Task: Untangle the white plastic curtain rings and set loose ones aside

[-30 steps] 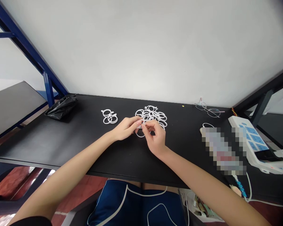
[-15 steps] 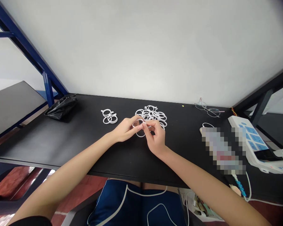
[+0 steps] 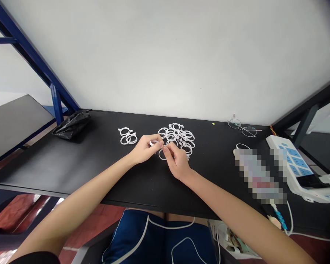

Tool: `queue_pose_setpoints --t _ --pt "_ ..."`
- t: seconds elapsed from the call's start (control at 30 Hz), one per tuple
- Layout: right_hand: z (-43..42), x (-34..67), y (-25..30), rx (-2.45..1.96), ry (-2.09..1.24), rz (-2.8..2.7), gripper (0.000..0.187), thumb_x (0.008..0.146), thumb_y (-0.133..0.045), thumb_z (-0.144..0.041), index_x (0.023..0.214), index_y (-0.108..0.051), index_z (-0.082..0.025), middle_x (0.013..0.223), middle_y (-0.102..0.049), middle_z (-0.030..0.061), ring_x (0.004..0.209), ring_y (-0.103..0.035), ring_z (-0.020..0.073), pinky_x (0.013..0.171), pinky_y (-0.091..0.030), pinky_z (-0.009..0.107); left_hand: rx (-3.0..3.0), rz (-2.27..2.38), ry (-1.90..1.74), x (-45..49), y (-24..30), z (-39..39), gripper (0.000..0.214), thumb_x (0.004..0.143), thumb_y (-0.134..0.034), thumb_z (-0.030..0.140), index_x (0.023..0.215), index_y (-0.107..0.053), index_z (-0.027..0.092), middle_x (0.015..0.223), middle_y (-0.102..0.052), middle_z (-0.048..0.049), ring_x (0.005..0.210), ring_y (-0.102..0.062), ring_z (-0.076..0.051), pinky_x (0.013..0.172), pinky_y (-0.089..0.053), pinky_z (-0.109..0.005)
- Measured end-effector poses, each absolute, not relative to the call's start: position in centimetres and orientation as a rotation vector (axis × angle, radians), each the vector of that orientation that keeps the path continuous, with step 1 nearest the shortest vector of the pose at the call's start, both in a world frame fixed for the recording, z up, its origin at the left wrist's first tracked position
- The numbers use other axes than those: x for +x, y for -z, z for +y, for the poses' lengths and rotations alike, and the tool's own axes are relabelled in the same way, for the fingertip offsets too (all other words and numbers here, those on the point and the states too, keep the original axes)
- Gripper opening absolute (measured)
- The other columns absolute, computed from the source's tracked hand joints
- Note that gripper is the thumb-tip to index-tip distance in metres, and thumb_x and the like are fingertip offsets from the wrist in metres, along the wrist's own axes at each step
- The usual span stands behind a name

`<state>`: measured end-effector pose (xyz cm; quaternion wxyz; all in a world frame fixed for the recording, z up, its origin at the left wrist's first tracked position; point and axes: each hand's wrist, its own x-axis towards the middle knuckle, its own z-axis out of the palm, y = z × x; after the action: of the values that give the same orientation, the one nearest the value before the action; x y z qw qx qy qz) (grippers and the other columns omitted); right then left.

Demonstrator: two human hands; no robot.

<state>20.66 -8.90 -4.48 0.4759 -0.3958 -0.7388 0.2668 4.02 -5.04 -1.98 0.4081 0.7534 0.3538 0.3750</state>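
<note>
My left hand pinches a white plastic ring between thumb and fingers, just above the black table. My right hand is curled beside it, fingertips touching the same ring and another white ring lying on the table. Right behind both hands is a loose pile of white rings. A small cluster of joined rings lies to the left of the pile.
A crumpled black bag sits at the table's far left. Eyeglasses rest at the back right. A white and blue power strip and a pixelated object occupy the right side, with cables at the front edge.
My right hand has turned over and lowered onto the table, its fingers folding down. My left hand shifted slightly left, the ring now showing between its fingertips.
</note>
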Motion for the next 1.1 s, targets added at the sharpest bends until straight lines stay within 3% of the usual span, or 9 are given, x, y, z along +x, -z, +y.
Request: queue_pose_setpoints --t 0.17,0.37,0.6,0.9,1.1 --pt "-8.74 20.70 4.77 -0.959 -0.686 -1.862 0.026 0.101 -0.030 -0.030 0.076 -0.035 -0.022 0.055 -0.040 -0.0058 0.046 -0.039 0.0095 0.049 -0.030 0.024 1.865 0.901 -0.927 4.04 1.81 -4.92 0.024 0.087 -0.048 0.030 0.070 -0.052 0.015 0.064 -0.048 0.0033 0.055 -0.051 -0.009 0.052 -0.042 -0.020" --pt "-8.54 20.80 4.70 -0.993 -0.656 -1.898 0.026 0.100 -0.032 -0.029 0.075 -0.031 -0.023 0.053 -0.032 -0.0076 0.043 -0.033 0.0089 0.047 -0.025 0.024 1.886 0.952 -0.896 3.82 1.96 -4.57 0.018 0.084 -0.048 0.024 0.068 -0.051 0.015 0.062 -0.049 0.0036 0.053 -0.052 -0.008 0.053 -0.042 -0.020" --pt "-8.59 21.06 4.82 -0.983 -0.804 -1.893 0.030 0.101 -0.032 -0.034 0.073 -0.032 -0.023 0.054 -0.040 -0.0060 0.046 -0.039 0.0097 0.049 -0.030 0.024 1.865 0.945 -0.872 3.92 2.03 -4.61 0.019 0.083 -0.048 0.025 0.067 -0.050 0.015 0.061 -0.049 0.0037 0.052 -0.055 -0.009 0.052 -0.042 -0.019" --pt "-8.53 21.10 4.59 -0.974 -0.769 -1.919 0.029 0.101 -0.031 -0.032 0.073 -0.033 -0.023 0.052 -0.040 -0.0062 0.044 -0.039 0.0101 0.048 -0.031 0.024 1.943 0.960 -0.854 3.78 1.67 -4.76 0.018 0.085 -0.051 0.029 0.074 -0.052 0.015 0.061 -0.050 0.0041 0.054 -0.053 -0.009 0.053 -0.040 -0.020" --pt "-8.69 20.95 4.33 -1.025 -0.770 -1.942 0.028 0.101 -0.031 -0.031 0.075 -0.038 -0.023 0.052 -0.046 -0.0050 0.045 -0.046 0.0112 0.050 -0.036 0.024 1.932 1.008 -0.884 3.85 1.60 -4.84 0.019 0.087 -0.052 0.033 0.079 -0.051 0.016 0.061 -0.051 0.0048 0.050 -0.049 -0.008 0.049 -0.038 -0.019"
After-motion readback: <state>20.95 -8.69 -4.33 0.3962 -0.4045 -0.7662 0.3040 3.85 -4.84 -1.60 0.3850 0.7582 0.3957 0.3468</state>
